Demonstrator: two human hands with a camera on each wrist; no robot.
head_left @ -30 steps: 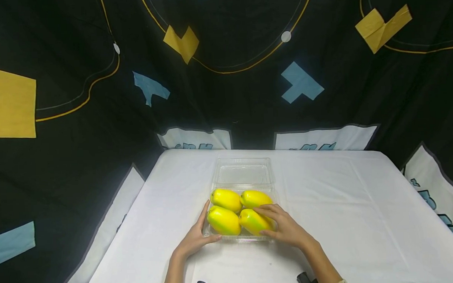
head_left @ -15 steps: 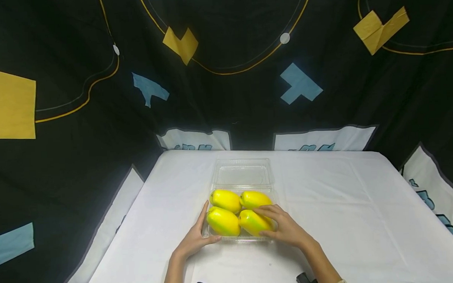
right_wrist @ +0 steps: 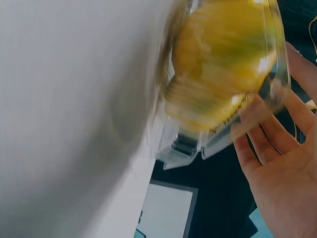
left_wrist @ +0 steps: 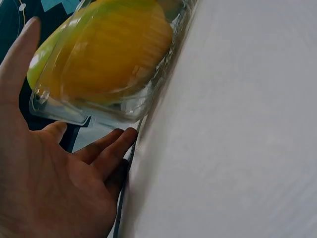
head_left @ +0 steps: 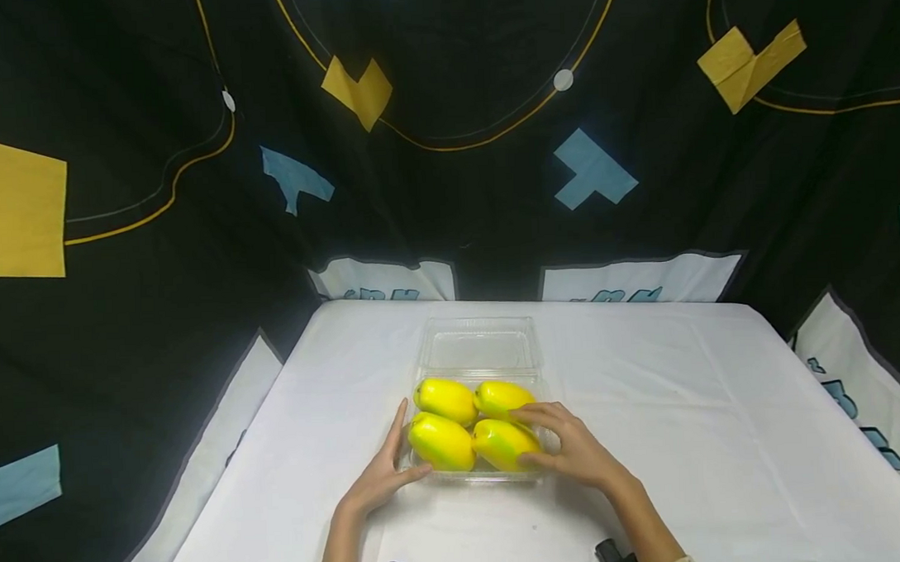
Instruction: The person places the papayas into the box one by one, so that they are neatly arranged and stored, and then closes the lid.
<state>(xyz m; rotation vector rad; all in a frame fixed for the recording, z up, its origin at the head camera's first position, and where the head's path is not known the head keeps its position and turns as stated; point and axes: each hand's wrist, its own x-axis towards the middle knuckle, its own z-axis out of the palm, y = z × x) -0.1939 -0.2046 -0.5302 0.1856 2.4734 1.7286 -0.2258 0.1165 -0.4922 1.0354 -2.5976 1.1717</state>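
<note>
Several yellow mangoes with a greenish tinge, one of them the near-left mango (head_left: 441,441), lie in a clear plastic clamshell box (head_left: 487,477) in two rows. Its lid (head_left: 480,342) is folded back flat, away from me. My left hand (head_left: 378,482) spreads along the box's left side, thumb at the near-left corner; in the left wrist view its fingers are extended beside the wall. On the other side, my right hand (head_left: 586,454) has its fingers and thumb apart at the right edge, overlapping the near-right mango (head_left: 503,444). In the right wrist view those fingers reach along the wall, not curled round anything.
A white cloth covers the table (head_left: 663,406). Behind and to the sides hangs a black curtain (head_left: 448,215) with yellow and blue patches. Dark wrist devices, such as the right one (head_left: 616,556), show at the bottom edge.
My right hand has shifted slightly to the right, off toward the box's edge. The left hand has drawn slightly left. Box and mangoes keep their places apart from slight camera drift.
</note>
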